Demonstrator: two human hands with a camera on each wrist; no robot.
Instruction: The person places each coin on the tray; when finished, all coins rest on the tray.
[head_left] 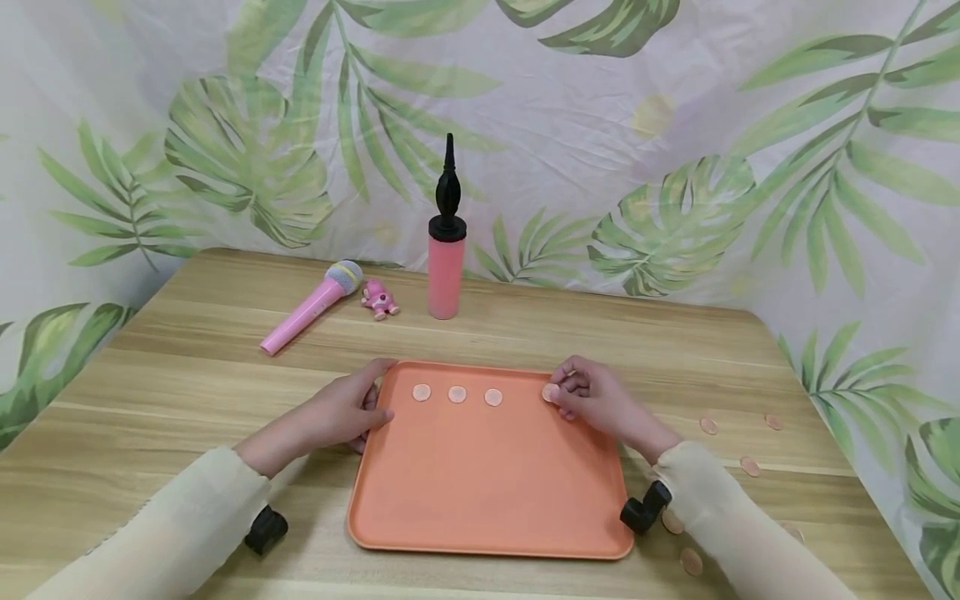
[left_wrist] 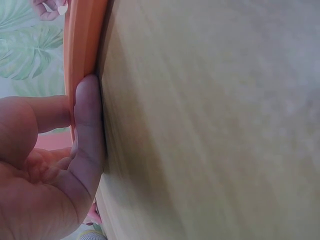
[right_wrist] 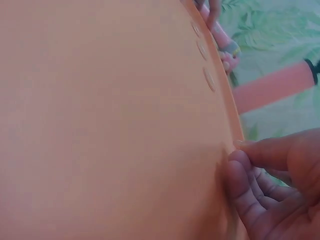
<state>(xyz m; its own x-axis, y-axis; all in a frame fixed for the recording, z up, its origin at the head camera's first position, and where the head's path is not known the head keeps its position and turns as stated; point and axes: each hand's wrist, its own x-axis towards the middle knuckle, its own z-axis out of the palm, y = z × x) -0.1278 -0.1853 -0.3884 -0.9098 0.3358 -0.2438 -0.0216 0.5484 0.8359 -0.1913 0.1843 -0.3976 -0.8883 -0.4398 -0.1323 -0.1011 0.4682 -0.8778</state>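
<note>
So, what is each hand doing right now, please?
Left hand: grips the orange tray at its left edge.
Right hand: pinches a small pink disc over the tray.

A pink microphone [head_left: 310, 309], pink toy [head_left: 379, 299] and pump [head_left: 446, 242] stand behind.
</note>
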